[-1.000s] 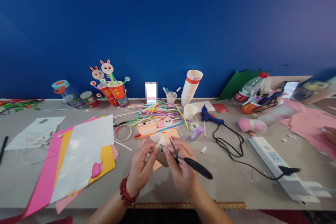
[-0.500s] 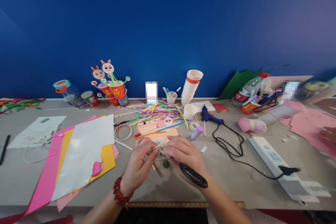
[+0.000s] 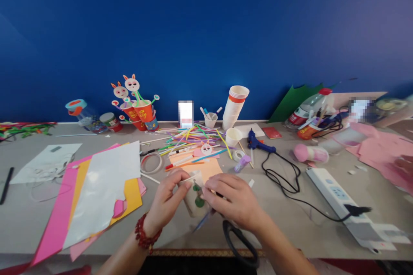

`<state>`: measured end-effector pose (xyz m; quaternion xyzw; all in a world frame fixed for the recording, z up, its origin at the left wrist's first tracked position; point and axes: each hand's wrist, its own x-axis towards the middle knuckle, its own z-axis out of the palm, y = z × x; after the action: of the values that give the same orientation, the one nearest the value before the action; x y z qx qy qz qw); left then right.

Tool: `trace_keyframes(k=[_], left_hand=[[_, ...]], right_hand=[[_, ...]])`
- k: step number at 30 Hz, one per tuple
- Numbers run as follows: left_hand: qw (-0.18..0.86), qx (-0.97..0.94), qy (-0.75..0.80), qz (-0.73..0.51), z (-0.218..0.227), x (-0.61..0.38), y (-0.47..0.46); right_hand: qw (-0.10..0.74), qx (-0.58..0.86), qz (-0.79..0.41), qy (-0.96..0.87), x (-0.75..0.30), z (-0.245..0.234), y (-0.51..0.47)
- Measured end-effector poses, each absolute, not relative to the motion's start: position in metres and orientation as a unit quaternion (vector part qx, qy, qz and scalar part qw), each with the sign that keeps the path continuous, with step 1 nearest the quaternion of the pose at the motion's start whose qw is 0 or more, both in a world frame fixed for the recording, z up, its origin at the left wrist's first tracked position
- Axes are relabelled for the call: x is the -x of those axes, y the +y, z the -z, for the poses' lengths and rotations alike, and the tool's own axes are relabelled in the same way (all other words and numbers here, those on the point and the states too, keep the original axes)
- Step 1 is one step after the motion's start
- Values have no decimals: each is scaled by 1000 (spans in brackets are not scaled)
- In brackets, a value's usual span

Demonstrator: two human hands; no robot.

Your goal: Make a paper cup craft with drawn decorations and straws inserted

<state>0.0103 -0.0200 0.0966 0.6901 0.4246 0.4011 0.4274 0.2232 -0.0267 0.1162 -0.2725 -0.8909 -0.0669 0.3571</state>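
Observation:
My left hand (image 3: 166, 200) is closed around a small white paper cup (image 3: 193, 195) with green dots, held just above the near middle of the table. My right hand (image 3: 234, 202) grips black-handled scissors (image 3: 240, 242), whose handles hang down toward me while the blades point at the cup. The right fingers also touch the cup's side. A red bead bracelet (image 3: 145, 234) circles my left wrist.
Sheets of pink, yellow and white paper (image 3: 97, 189) lie at left. Coloured straws (image 3: 190, 139), a stack of paper cups (image 3: 235, 105), bunny cup crafts (image 3: 137, 103), a blue glue gun (image 3: 258, 144) with its cord and a power strip (image 3: 335, 193) fill the back and right. Another person's hand (image 3: 403, 165) rests on pink paper at far right.
The scissors have swung from pointing right with handles level to handles hanging down toward me. The cup has turned so its green-dotted side shows, and both hands have dropped slightly nearer.

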Motion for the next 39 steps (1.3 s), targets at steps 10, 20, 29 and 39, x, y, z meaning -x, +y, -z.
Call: trace_keyframes(k=[10, 20, 29, 39], left_hand=[[559, -632, 343, -412, -93, -11, -17], [561, -655, 350, -367, -96, -8, -17], [526, -689, 377, -326, -97, -8, -13], [527, -718, 354, -284, -107, -4, -5]], right_hand=[[491, 310, -578, -574, -224, -96, -24], [425, 273, -714, -484, -220, -82, -18], [427, 303, -699, -486, -217, -88, -22], [413, 326, -685, -504, -216, -90, -22]])
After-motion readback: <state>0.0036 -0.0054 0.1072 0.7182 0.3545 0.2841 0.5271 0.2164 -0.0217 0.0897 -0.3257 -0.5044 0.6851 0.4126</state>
